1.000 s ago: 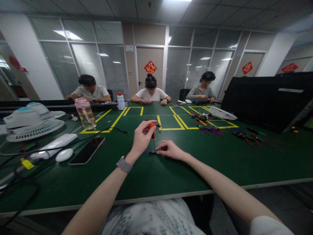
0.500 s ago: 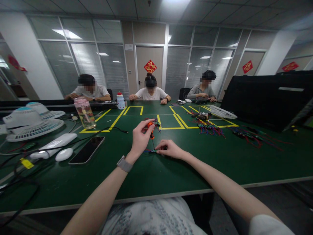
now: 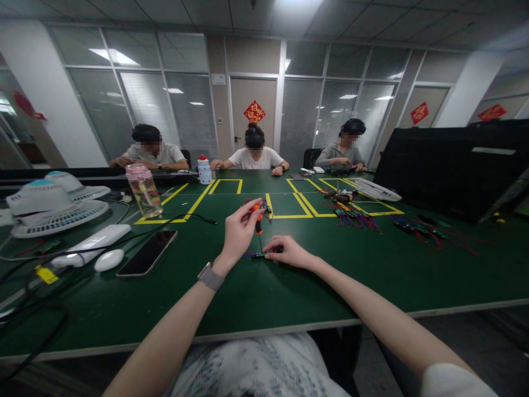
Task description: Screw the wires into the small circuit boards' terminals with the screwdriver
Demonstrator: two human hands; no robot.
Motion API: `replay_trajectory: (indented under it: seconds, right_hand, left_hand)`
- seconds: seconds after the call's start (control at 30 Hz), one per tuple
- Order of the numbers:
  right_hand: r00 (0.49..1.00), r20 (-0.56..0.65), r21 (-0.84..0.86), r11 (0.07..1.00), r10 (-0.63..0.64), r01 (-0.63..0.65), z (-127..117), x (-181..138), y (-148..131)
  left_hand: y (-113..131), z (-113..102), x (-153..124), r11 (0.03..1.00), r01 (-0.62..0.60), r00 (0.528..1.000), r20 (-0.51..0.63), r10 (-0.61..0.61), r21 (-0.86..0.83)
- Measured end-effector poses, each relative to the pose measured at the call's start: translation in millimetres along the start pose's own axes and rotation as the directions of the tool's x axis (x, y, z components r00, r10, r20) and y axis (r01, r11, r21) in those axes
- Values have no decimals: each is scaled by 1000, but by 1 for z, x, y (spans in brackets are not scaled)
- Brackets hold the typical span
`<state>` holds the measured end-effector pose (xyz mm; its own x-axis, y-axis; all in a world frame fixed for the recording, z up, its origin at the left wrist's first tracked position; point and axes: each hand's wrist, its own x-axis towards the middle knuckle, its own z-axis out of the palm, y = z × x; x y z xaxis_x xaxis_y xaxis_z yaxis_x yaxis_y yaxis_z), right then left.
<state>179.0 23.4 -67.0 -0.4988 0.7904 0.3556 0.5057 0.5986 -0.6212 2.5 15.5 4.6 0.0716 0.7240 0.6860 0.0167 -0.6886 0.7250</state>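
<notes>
My left hand [image 3: 241, 227] is closed around the orange and black handle of a screwdriver [image 3: 259, 226]. The screwdriver stands nearly upright, its thin shaft pointing down at a small green circuit board [image 3: 258, 256] on the table. With fingers pinched, my right hand [image 3: 285, 251] grips the right end of that board. Thin wires come off the board's left side. Whether the tip sits in a screw is too small to tell. Just behind the screwdriver lie more small parts with red and dark wires [image 3: 268, 210], partly hidden by my left hand.
On the green table [image 3: 330, 292], a phone [image 3: 147, 253], white mouse [image 3: 109, 260], power strip [image 3: 91, 246] and bottle [image 3: 143, 191] stand left. Bundles of wired boards [image 3: 357, 219], a keyboard [image 3: 377, 189] and a black monitor [image 3: 446, 171] are right. Three people sit opposite.
The screwdriver handle has turned slightly between my left fingers, showing more black. My right hand and the board hold their place. Across the table, one person's hand has moved towards the blue-and-white bottle.
</notes>
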Motion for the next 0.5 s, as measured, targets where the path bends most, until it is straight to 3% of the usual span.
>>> replay_trajectory:
  seconds: [0.23,0.5]
  right_hand:
    - [1000,3,10,1000,9,-9,-1,0,-2]
    - [1000,-3,8,1000,7,-7,0,0,-1]
  left_hand:
    - [-1,-4,-1,974,-129,991,-1,132,185]
    - [-5,1,-3,997,-61,995,80,58,41]
